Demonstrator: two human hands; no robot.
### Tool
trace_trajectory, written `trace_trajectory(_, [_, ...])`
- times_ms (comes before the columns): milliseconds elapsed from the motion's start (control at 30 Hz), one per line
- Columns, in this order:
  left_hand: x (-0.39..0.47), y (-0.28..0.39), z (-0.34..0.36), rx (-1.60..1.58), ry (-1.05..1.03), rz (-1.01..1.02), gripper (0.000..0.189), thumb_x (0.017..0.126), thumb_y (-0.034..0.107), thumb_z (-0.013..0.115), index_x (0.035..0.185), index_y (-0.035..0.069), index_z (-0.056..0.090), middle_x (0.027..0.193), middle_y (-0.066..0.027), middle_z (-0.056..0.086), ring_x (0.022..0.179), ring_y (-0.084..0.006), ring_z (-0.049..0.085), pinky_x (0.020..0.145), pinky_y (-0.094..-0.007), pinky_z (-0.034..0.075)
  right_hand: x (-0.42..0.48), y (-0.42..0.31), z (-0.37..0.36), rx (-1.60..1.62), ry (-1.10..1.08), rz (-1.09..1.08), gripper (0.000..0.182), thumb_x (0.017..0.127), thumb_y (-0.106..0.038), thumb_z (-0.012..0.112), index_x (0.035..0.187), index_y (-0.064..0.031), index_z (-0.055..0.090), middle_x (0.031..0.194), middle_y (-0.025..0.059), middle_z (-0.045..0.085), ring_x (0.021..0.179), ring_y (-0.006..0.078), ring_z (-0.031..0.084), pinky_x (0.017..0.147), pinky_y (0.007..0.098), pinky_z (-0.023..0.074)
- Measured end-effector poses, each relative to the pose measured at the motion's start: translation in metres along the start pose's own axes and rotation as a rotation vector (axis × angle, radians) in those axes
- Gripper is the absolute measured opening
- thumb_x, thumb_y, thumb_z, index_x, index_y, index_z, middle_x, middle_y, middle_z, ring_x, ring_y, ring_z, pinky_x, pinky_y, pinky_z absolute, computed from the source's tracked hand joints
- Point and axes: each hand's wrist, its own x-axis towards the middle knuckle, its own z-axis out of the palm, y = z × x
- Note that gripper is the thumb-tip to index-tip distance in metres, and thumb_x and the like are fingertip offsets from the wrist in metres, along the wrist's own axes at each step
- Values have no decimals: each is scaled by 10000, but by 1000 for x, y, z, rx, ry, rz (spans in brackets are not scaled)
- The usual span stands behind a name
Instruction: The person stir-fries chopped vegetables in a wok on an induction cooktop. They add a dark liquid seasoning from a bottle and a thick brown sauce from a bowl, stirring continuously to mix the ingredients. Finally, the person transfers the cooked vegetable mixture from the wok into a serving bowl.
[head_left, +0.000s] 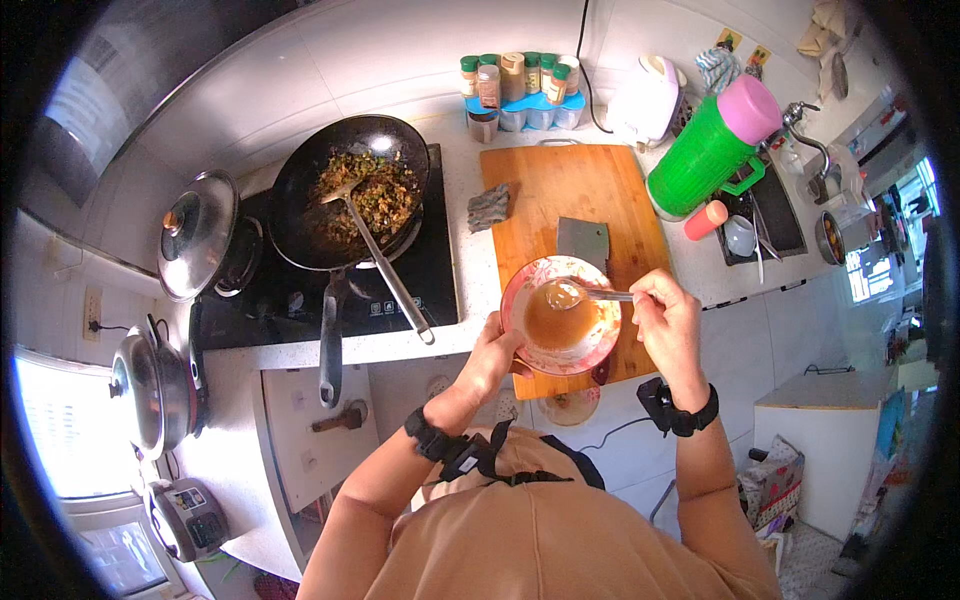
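Note:
My left hand (487, 360) grips the left rim of a pink-patterned bowl (517, 300), held above the near part of a wooden cutting board (562, 180). Brown liquid (559, 322) pools in the bowl. Pinched in my right hand (666, 322) is the handle of a spoon (566, 293), its head inside the bowl near the far side. Partly hidden behind the bowl, a cleaver (583, 238) lies flat on the board. To the left, a black wok (292, 217) on the stove contains chopped, browned food (375, 191), and a metal spatula (379, 259) leans across its rim.
A black cooktop (247, 315) supports the wok and a pan lid (199, 232). A grey cloth (488, 208) touches the board's left edge. Spice jars (512, 75) stand behind. On the right are a green thermos (690, 157), an orange-capped container (706, 220) and a sink (784, 225).

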Motion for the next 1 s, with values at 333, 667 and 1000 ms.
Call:
trace_trajectory(333, [-80, 107, -45, -27, 137, 357, 327, 873, 149, 456, 1169, 10, 446, 967, -131, 620, 759, -198, 655, 629, -319, 576, 39, -106, 28, 358, -443, 94, 55, 845, -5, 541, 811, 2, 583, 596, 32, 568, 506, 67, 523, 418, 235, 386])
trace_trajectory(667, [-74, 157, -195, 2, 314, 398, 261, 867, 140, 473, 1096, 28, 420, 945, -123, 613, 778, -206, 669, 607, -300, 580, 96, -170, 177, 39, -141, -428, 34, 782, -8, 546, 766, -28, 568, 605, 187, 573, 576, 352, 612, 499, 416, 444])
trace_trajectory(1000, [-36, 183, -277, 17, 243, 278, 352, 856, 150, 460, 1184, 33, 406, 961, -132, 613, 766, -223, 668, 629, -328, 587, 146, -184, 239, 23, -303, -481, 129, 848, 36, 493, 896, -15, 602, 671, 101, 620, 584, 189, 632, 537, 305, 490])
